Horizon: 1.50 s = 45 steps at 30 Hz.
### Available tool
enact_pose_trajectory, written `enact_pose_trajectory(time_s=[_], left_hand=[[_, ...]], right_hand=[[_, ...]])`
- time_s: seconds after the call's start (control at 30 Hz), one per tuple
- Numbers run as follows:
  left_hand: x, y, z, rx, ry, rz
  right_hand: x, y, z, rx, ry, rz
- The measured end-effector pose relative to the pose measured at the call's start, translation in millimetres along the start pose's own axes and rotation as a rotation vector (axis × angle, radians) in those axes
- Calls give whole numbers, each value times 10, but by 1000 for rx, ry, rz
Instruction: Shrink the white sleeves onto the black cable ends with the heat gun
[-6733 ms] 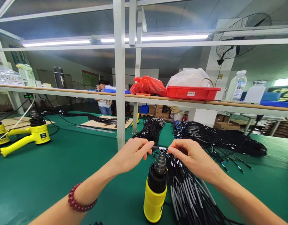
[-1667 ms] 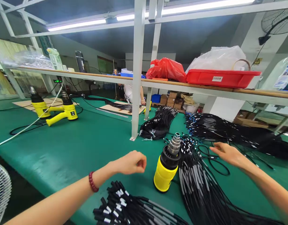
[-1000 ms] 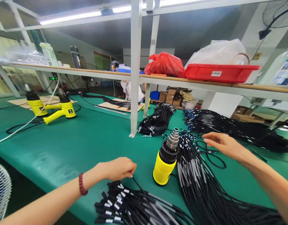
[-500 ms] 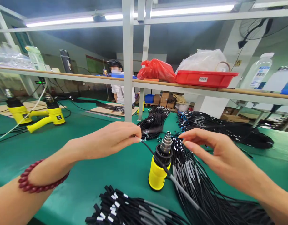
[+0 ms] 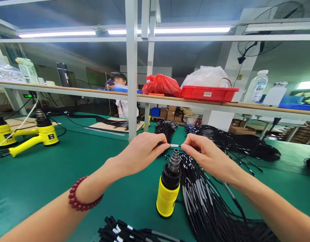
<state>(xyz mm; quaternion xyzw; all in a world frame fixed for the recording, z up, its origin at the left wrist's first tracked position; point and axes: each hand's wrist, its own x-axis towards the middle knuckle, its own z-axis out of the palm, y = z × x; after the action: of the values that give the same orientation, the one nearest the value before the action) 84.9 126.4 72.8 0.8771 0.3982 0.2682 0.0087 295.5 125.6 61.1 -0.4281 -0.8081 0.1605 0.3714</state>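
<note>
Between my two hands a thin black cable with a white sleeve [image 5: 174, 145] is stretched level, just above the metal nozzle of a yellow heat gun [image 5: 168, 193] that stands upright on the bench. My left hand [image 5: 147, 149], with a dark red bead bracelet at the wrist, pinches the cable on the left of the sleeve. On the right of it, my right hand [image 5: 204, 153] pinches the cable between thumb and fingers. Right beside the heat gun lies a large bundle of black cables [image 5: 202, 198] with grey sleeves and white marks.
Another cable bundle [image 5: 116, 232] lies at the near edge; more cables [image 5: 230, 141] lie behind. Two yellow heat guns [image 5: 47, 134] stand at left. A shelf [image 5: 94, 90] crosses above, bearing a red tray [image 5: 209, 94] and bottles. A person [image 5: 123, 104] is beyond it.
My right hand has moved left and closed on the cable. My left hand has moved right, bringing the white sleeve above the nozzle. The view has tilted up and shifted right.
</note>
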Motion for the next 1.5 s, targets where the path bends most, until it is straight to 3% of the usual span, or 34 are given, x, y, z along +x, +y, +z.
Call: enact_pose_trajectory(time_s=[0.23, 0.5, 1.07, 1.27, 1.5], left_hand=[[47, -172, 191, -137, -1, -128], [125, -229, 297, -402, -25, -195], [139, -232, 306, -403, -36, -269], [135, -232, 304, -417, -14, -256], [128, -244, 317, -418, -87, -282]], right_hand=[[44, 154, 39, -41, -5, 71], [84, 310, 58, -25, 12, 65], [89, 360, 66, -38, 19, 93], [64, 332, 17, -51, -49, 64], [56, 300, -22, -5, -32, 6]])
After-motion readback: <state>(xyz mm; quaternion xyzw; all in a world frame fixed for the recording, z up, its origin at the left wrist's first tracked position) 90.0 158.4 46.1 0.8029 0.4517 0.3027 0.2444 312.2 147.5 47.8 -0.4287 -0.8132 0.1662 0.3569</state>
